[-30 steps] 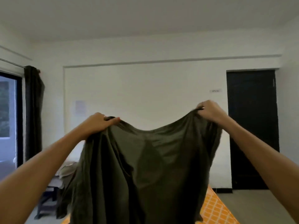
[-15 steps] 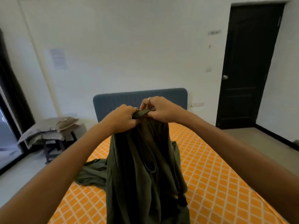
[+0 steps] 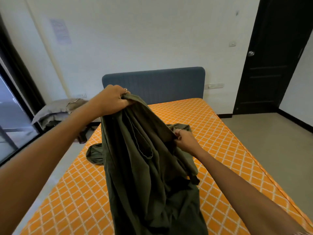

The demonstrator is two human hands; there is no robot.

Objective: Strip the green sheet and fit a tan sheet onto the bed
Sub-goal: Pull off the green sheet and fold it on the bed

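Note:
The dark green sheet (image 3: 145, 167) hangs in long folds over the bare orange checked mattress (image 3: 220, 150). My left hand (image 3: 111, 100) grips its gathered top edge, held high in front of the blue headboard (image 3: 160, 82). Lower and to the right, my right hand (image 3: 184, 139) pinches a fold on the sheet's right side. Part of the sheet trails on the mattress at the left and behind my right hand. A tan-grey pile of folded bedding (image 3: 59, 111) lies on a low stand left of the bed.
A dark door (image 3: 271, 56) stands shut at the right, with bare floor (image 3: 271, 141) beside the bed. A glass door with a dark curtain (image 3: 15, 82) fills the left wall. The white wall runs behind the headboard.
A second ago both hands held the sheet spread wide and high. They then met at its top edge. Now my right hand has dropped down the sheet's right side; the view has tilted down.

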